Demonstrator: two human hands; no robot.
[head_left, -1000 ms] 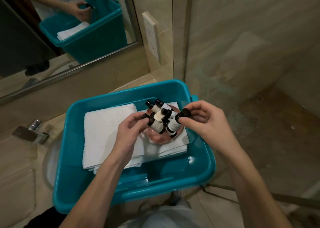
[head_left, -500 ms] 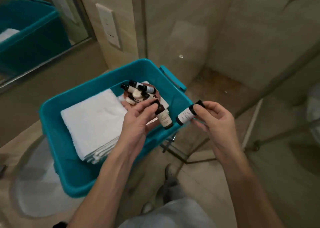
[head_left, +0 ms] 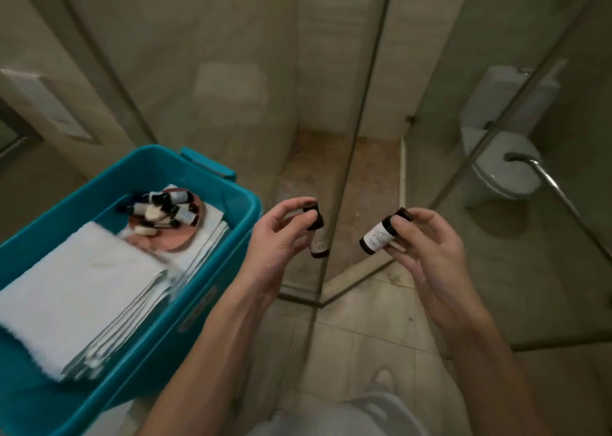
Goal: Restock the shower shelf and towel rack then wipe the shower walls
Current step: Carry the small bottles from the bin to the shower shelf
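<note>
at frame centre, my left hand (head_left: 281, 237) is pinching a small dark bottle with a pale label (head_left: 317, 233) by its cap, hanging upright; my right hand (head_left: 427, 250) is gripping another labelled dark bottle (head_left: 381, 237), tilted, palm inward.

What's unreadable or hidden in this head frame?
Head view:
- Right bottle, in right hand: label too small.
- Left bottle, in left hand: cap partly under fingertips, label blurred.
- Bottles on pink dish: motion blur, count unclear.
- Teal bin: cut by left, bottom edges.
- Shower shelf, towel rack: outside frame.
</note>
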